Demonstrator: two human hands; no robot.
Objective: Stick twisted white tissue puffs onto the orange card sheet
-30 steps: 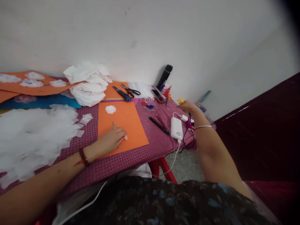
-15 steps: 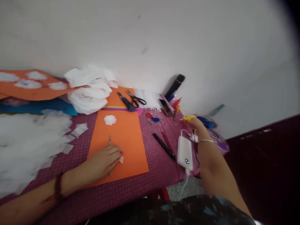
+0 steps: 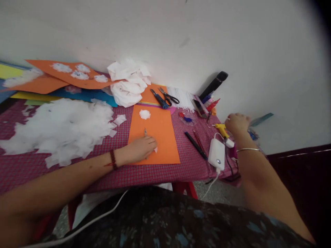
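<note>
My left hand (image 3: 141, 149) rests on an orange paper sheet (image 3: 160, 132), its fingers curled around a thin pencil-like stick, with a small white paper scrap (image 3: 156, 150) at the fingertips. A white tissue ball (image 3: 144, 114) sits near the sheet's far edge. My right hand (image 3: 236, 124) is at the table's right end, fingers closed on a yellow glue gun (image 3: 221, 129) whose nozzle points left. A white power bank (image 3: 216, 154) with cables lies just in front of that hand.
A heap of white tissue scraps (image 3: 62, 127) covers the left of the checked tablecloth (image 3: 155, 172). Crumpled tissue (image 3: 129, 84), scissors (image 3: 168, 97), a black pen (image 3: 196, 145), paint tubes (image 3: 210, 103) and coloured paper sheets (image 3: 64, 74) lie along the wall.
The view swung left, showing more of the table's left side. My right hand stayed at the glue gun by the right edge. My left hand kept still on the orange sheet.
</note>
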